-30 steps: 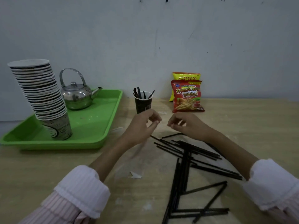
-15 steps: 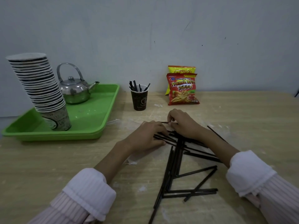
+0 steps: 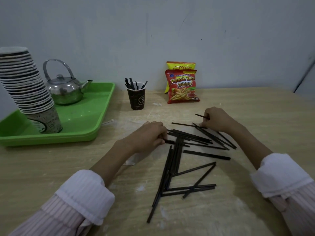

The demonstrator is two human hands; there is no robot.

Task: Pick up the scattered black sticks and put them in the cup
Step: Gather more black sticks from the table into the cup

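Far left: leaning stack of paper cups on green tray, with steel kettle just behind and to its right on the same tray. Right of the tray, on wooden table: dark paper cup, upright, several black sticks protruding above its rim. Centre foreground: left hand, knuckles up, fingers curled down and closed on the end of a stick at the left edge of the pile. Centre to right: scattered black sticks flat on the table, a long bundle running toward the near edge, others crossing it or fanned toward the right hand, well apart from the cup. Behind, against wall: red French-fries snack bag in front of yellow snack bag. Right: right hand, fingers pinched shut on one short stick raised off the table and pointing left, lower fingertips touching the far end of the fanned sticks. Both forearms bare, striped sleeves with white cuffs rolled back.
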